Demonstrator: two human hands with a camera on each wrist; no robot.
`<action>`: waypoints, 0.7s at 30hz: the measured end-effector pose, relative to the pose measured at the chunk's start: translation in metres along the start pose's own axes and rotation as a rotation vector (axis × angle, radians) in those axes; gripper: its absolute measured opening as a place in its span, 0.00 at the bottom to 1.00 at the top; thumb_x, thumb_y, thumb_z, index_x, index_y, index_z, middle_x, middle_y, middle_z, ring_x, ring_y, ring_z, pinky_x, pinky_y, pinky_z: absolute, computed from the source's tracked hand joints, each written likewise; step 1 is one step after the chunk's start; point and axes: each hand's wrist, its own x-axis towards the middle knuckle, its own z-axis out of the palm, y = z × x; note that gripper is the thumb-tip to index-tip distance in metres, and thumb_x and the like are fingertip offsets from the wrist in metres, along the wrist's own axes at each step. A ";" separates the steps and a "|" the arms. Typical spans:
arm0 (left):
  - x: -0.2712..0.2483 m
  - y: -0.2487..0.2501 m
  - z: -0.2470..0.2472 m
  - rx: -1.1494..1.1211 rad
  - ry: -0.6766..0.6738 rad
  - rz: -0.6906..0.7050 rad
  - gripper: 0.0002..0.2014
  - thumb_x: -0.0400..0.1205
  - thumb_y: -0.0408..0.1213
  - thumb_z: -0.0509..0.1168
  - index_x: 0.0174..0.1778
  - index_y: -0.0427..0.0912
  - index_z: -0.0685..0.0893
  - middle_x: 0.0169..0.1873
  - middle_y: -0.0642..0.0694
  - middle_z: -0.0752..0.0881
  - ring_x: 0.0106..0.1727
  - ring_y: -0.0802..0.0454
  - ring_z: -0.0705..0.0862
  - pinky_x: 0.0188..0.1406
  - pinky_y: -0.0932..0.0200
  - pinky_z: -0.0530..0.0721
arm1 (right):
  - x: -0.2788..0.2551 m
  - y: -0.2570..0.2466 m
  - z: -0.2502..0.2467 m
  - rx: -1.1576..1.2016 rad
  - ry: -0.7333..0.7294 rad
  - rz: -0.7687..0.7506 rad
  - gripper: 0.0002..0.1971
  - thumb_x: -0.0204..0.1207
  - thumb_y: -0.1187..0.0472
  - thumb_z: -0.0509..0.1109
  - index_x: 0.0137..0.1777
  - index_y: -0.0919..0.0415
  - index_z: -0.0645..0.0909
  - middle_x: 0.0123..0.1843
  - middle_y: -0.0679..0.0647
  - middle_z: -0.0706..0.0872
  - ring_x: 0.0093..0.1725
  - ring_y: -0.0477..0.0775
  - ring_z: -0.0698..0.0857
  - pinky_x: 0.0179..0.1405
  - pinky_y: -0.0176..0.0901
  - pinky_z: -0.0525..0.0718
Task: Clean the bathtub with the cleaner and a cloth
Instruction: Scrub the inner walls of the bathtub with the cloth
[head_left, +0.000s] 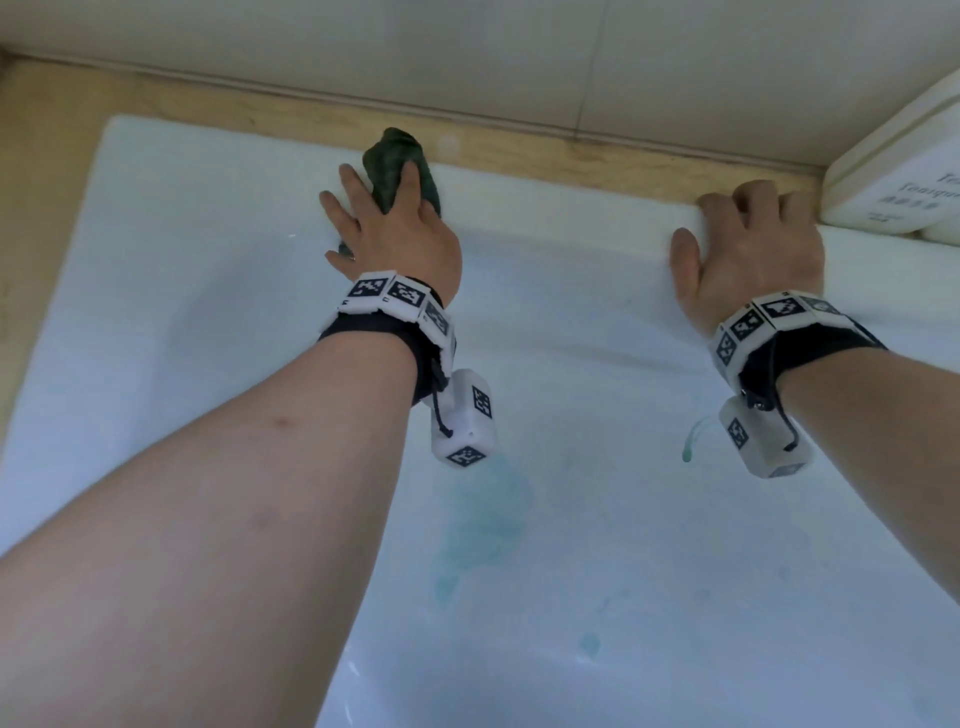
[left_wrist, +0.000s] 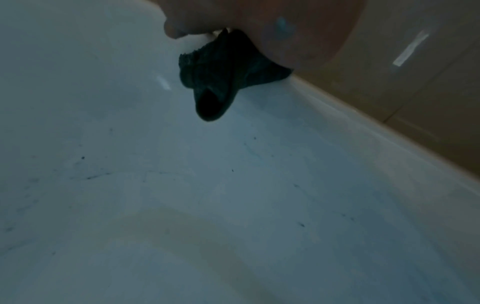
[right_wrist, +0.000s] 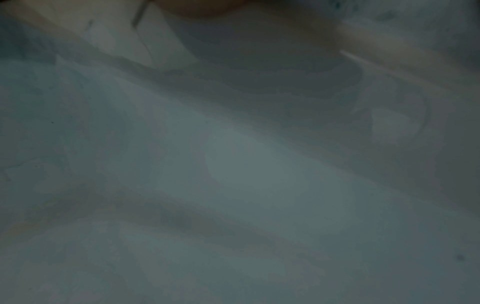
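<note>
My left hand (head_left: 384, 223) holds a dark green cloth (head_left: 395, 161) against the far rim of the white bathtub (head_left: 545, 192). The cloth bunches up between my fingers. In the left wrist view the cloth (left_wrist: 207, 82) hangs out from under my palm (left_wrist: 259, 20) at the rim. My right hand (head_left: 753, 244) grips the same rim further right, with fingers curled over its top and the thumb on the inner wall. Blue-green cleaner (head_left: 483, 519) is smeared on the tub's inner wall below my wrists. The right wrist view is dim and blurred and shows only the tub surface.
A white labelled container (head_left: 893, 176) stands on the ledge just right of my right hand. A beige ledge (head_left: 519, 145) and a tiled wall (head_left: 467, 52) run behind the tub. A thin cleaner drip (head_left: 691, 441) trails down the wall near my right wrist.
</note>
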 end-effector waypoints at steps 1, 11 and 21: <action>-0.001 0.002 0.001 -0.014 0.008 -0.001 0.23 0.89 0.42 0.49 0.81 0.61 0.63 0.85 0.44 0.45 0.85 0.39 0.40 0.78 0.32 0.54 | 0.000 0.000 0.000 0.000 0.002 -0.002 0.28 0.81 0.43 0.46 0.64 0.64 0.74 0.58 0.66 0.76 0.54 0.67 0.74 0.56 0.57 0.72; -0.068 0.060 0.040 0.134 -0.077 0.469 0.29 0.85 0.39 0.52 0.84 0.52 0.58 0.85 0.43 0.44 0.84 0.37 0.39 0.78 0.30 0.41 | -0.001 -0.001 -0.001 0.010 0.022 0.018 0.27 0.80 0.43 0.48 0.64 0.63 0.76 0.57 0.64 0.78 0.52 0.66 0.75 0.54 0.56 0.73; -0.035 0.031 0.024 0.131 0.040 0.401 0.23 0.85 0.43 0.54 0.78 0.55 0.70 0.79 0.40 0.63 0.76 0.38 0.63 0.72 0.43 0.59 | -0.001 -0.001 0.000 -0.003 0.000 0.013 0.29 0.81 0.42 0.45 0.65 0.63 0.74 0.58 0.65 0.76 0.53 0.66 0.74 0.57 0.57 0.71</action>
